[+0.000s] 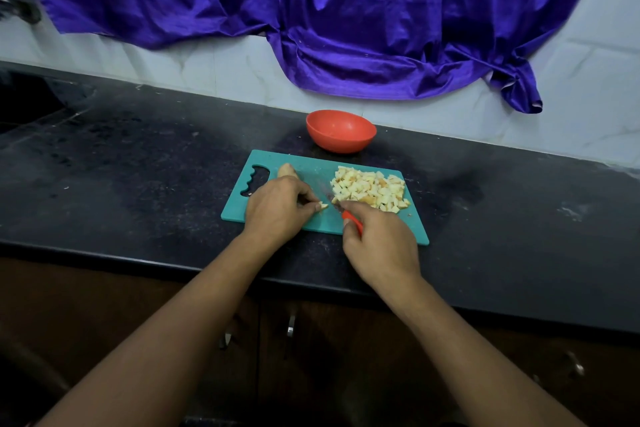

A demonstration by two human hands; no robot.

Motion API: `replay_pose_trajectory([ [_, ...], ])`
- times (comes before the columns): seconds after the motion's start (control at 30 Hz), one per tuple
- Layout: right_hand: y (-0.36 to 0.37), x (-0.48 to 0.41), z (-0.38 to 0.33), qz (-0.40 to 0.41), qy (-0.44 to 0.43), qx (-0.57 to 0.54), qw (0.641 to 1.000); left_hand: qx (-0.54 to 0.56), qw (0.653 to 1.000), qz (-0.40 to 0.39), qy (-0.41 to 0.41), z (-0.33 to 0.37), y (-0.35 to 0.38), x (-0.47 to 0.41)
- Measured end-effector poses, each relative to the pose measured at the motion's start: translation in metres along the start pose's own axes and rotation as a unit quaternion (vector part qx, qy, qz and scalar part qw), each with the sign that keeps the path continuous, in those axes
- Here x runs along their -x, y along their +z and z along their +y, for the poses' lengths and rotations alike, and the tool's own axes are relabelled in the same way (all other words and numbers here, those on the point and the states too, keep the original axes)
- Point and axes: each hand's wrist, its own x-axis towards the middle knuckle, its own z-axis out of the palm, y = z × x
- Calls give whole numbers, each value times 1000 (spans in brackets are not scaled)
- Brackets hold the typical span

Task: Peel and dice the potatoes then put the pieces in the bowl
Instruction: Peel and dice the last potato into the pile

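Red-handled knife (353, 222) and potato piece (323, 206) sit in hands (277, 208) (381, 246).

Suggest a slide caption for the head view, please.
Left hand pinches potato piece; right hand grips red-handled knife beside diced potato on teal cutting board.

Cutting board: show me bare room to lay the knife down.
Bare: a strip of the cutting board between the potato chunk and the diced pile, and the counter right of the board. Crowded: mid-board, where the left hand, right hand and knife meet.
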Motion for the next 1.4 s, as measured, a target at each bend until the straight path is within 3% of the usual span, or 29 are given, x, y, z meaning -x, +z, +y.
replay_pose_trajectory([
  [0.33,-6,-18,-30,-60,-8,89,994,20,1000,-5,10,-2,1,0],
  [0.57,7,7,-17,-71,-72,135,986,26,1000,3,3,-1,0,0],
  [0.67,3,8,-11,-63,-77,122,987,32,999,5,4,-2,0,2],
  [0.8,0,4,-1,-17,-6,68,998,38,999,10,4,-2,-2,4],
  [0.93,-3,-1,0,-23,35,8,999,44,999,7,3,-2,-4,6],
  [1.4,2,-12,-29,-42,-28,46,998,51,999,5,18,-4,-6,5],
])
